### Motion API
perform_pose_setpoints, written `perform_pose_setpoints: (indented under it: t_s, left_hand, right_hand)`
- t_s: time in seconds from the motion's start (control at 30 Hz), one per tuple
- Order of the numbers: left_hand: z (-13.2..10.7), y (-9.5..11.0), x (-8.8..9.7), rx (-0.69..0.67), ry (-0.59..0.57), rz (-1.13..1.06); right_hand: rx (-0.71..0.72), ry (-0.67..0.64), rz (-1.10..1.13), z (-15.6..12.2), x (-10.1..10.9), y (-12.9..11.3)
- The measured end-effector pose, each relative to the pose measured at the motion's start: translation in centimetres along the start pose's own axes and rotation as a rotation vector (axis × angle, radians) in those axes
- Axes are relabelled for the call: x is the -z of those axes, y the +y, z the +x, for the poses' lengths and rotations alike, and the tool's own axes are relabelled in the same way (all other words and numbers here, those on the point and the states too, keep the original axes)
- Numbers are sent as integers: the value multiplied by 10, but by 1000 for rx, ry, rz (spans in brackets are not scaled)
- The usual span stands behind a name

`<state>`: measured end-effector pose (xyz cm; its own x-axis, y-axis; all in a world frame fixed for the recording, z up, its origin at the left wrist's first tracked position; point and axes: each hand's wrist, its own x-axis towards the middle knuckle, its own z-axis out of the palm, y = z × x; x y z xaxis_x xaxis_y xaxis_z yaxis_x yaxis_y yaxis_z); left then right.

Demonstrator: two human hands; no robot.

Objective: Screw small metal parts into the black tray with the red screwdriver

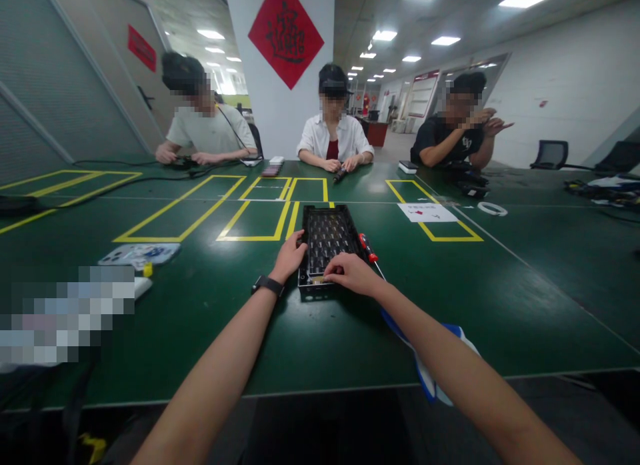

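Observation:
In front of me on the green table lies a long black open case (317,294) whose inside shows a grid of dark round cells. My left hand (290,257) grips the case's left side, thumb over the rim. At the near end, my right hand (354,275) is closed in a pinch over a small tan part (318,279); whatever its fingertips hold is too small to make out. Just right of the case rests a screwdriver (369,247) with a red and black handle, its shaft pointing toward my right forearm. A blue and white cloth-like item (424,371) lies under that forearm.
Yellow tape outlines (150,239) mark the green table (215,345). To the left lie a phone (140,254) and a blurred white item (115,298). A white sheet (429,213) and white ring (492,209) lie right. Across sit three people (333,135).

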<state>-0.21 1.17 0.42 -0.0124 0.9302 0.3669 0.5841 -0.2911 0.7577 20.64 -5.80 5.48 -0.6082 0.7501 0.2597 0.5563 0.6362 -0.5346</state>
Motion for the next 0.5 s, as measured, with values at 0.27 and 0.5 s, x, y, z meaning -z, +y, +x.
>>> perform_pose_setpoints:
  t_s: [0.27, 0.5]
  left_hand:
    - [-1, 2, 1, 14, 0, -12]
    - [0, 1, 0, 1, -3, -4]
  right_hand:
    - [-7, -11, -8, 1, 0, 0]
    - [-6, -17, -8, 2, -2, 3]
